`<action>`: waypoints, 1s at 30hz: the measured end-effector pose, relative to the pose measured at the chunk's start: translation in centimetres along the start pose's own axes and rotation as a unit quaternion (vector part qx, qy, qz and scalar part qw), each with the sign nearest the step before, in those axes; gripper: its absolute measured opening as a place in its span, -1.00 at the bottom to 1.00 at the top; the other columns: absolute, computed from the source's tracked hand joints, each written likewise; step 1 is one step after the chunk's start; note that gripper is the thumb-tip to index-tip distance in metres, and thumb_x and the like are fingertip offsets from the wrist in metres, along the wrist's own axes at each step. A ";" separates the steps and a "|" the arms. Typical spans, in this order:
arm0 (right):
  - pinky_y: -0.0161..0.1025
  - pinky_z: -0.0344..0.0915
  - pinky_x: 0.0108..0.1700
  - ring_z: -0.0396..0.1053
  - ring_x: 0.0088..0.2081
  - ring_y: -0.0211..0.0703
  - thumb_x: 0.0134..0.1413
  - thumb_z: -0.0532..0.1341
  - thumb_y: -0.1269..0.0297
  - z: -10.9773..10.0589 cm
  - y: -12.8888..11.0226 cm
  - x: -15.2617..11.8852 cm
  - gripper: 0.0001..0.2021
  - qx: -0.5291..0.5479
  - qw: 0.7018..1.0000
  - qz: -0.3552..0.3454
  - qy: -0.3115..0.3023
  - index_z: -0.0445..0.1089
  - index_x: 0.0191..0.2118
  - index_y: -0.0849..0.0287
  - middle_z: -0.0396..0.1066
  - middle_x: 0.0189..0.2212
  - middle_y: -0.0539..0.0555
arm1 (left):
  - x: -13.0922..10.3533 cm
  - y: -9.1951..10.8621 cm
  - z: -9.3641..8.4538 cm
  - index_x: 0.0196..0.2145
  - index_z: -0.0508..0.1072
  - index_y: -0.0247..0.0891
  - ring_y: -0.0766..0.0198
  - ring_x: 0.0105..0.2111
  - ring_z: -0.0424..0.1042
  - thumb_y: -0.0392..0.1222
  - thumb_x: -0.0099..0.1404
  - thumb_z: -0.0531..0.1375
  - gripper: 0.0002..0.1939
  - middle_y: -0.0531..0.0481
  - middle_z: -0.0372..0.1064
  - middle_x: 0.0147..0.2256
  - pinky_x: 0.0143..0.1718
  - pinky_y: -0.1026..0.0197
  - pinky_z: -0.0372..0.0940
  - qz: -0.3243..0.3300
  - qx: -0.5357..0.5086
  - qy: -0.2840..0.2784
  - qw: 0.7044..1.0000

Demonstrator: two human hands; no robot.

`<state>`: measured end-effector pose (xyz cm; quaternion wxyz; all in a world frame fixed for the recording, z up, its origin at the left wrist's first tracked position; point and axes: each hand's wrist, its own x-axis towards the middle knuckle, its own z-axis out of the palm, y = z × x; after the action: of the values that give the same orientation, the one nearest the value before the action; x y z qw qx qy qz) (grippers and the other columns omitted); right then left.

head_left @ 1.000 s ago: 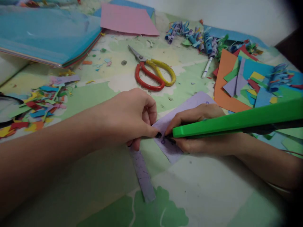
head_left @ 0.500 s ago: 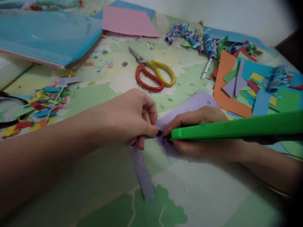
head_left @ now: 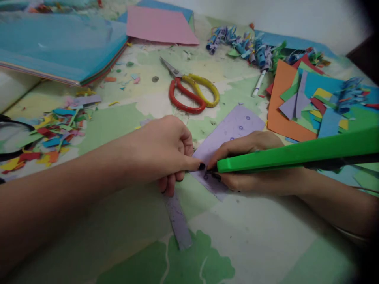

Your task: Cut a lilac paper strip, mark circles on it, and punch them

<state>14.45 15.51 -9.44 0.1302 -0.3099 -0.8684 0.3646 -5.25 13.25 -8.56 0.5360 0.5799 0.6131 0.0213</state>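
Note:
A purple paper piece [head_left: 233, 122] lies slanted on the table, with small drawn rings along it. My left hand [head_left: 166, 154] is closed, fingers curled under and thumb pressing on the paper's left edge. Part of a narrow purple paper strip [head_left: 179, 225] shows below that hand; its upper end is hidden there. My right hand [head_left: 251, 165] grips a long green pen [head_left: 290, 154] over the paper's near end. Its tip is mostly hidden by my fingers, close to one ring and my left thumb.
Scissors with red and yellow handles [head_left: 192, 92] lie beyond my hands. Colourful paper scraps [head_left: 59, 134] are heaped at left, below a blue folder [head_left: 59, 47]. Pink paper [head_left: 161, 25] is at the back. Curled paper fringes [head_left: 257, 51] and an orange sheet [head_left: 282, 102] lie at right.
My right hand and the green pen have shifted slightly, uncovering more rings on the purple paper. The paper's far end has moved a little left. My left fingers have curled a bit differently.

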 end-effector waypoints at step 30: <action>-0.46 0.10 -0.62 0.26 -0.66 -0.40 -0.18 0.24 0.40 0.4 -1.2 0.1 -0.89 -0.055 0.996 0.056 0.034 0.53 -0.49 0.17 0.39 -0.70 -0.08 | 0.3 -0.3 -0.1 -0.62 0.23 -0.21 0.34 -0.79 0.34 -0.14 0.02 0.22 -0.78 0.13 0.35 -0.74 -0.80 0.43 0.12 0.011 -0.031 -0.026 0.999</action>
<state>13.67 14.65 -8.85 0.1215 -0.3766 -0.8635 0.3126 -5.42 13.42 -8.89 0.5689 0.5700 0.5920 0.0309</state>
